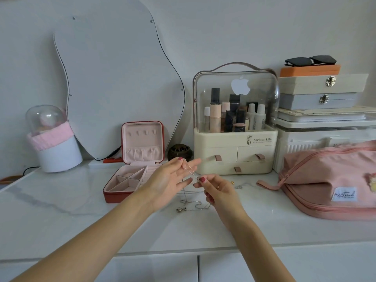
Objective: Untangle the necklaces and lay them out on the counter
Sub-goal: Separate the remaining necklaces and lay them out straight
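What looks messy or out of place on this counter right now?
Only the necklaces: thin chains lie knotted in a heap on the counter while the left hand and right hand pinch one chain taut above it. Nothing looks spilled or broken.

soft, even daylight fills the scene with faint shadows, mild glare on the clear organizer dome point(236, 92), slight overall softness, and wide-angle bending toward the edges.

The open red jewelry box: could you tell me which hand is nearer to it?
Left. The left hand is just right of the jewelry box; the right hand is farther right.
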